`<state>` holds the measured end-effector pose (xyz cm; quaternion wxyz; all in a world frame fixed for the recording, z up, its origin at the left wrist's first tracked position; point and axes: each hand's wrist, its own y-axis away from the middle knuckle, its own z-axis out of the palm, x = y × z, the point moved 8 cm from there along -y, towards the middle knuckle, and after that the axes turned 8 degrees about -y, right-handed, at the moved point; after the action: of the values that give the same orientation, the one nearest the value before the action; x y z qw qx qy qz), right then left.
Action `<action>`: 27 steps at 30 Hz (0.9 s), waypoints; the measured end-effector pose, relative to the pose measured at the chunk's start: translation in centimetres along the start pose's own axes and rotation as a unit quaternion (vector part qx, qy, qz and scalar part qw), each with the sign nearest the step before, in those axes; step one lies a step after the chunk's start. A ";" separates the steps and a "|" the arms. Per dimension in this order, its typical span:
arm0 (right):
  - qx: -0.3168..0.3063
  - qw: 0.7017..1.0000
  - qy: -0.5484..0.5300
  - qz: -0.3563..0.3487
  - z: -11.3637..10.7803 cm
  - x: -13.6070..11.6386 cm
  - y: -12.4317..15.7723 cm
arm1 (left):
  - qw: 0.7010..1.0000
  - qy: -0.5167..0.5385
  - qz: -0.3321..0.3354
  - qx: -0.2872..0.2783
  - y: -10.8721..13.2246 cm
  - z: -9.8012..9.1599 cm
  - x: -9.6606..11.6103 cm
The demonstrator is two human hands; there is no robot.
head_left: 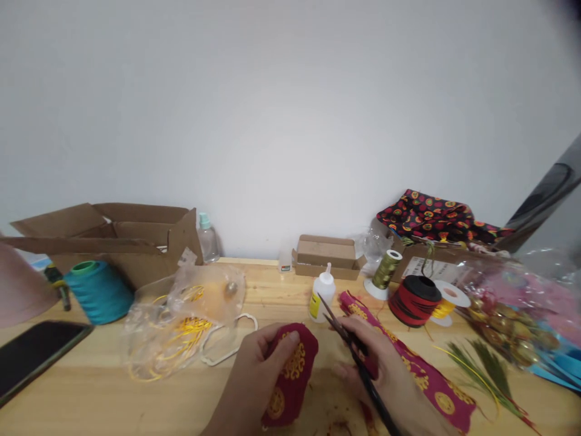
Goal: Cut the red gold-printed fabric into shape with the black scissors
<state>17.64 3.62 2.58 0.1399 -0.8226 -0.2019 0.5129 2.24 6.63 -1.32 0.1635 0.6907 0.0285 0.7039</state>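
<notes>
My left hand point(263, 366) grips a piece of dark red cloth point(305, 360) with gold medallion patterns, its thumb pressed on the front. My right hand point(376, 357) is closed round black scissors point(363, 375), whose blades point up and left, slightly apart and clear of the cloth. Beneath and beyond the right hand lies a longer strip of the same patterned fabric point(442, 399). A white glue bottle point(323, 293) with a yellow label stands just past the scissor tips. To the left of my left hand is a white outline-shaped frame point(213, 357).
On the left are a phone point(40, 351), a teal thread cone point(97, 293), a cardboard box point(136, 248) and plastic bags with yellow cord point(186, 333). To the right stand a red-and-black spool point(414, 303), a green thread spool point(385, 272), green tassels point(488, 363) and a bag of gold bells point(512, 327).
</notes>
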 end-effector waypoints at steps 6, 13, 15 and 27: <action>-0.007 0.973 0.205 -0.107 -0.5 -1.4 -0.1 | 0.999 0.025 -0.043 0.015 0.3 0.0 -0.5; -0.039 0.949 0.294 -0.107 0.2 -0.8 0.3 | 0.997 0.034 -0.050 0.041 0.6 -0.4 -0.8; -0.025 0.941 0.312 -0.127 0.1 -1.1 0.3 | 0.997 0.037 -0.057 0.041 0.7 -0.3 -0.8; -0.043 0.930 0.340 -0.135 0.4 -1.2 0.4 | 0.997 0.019 -0.060 0.044 0.6 -0.4 -0.9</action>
<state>16.86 2.74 3.19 0.2328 -0.9178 -0.2731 0.1696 1.73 5.93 -2.07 0.1743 0.6805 0.1040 0.7041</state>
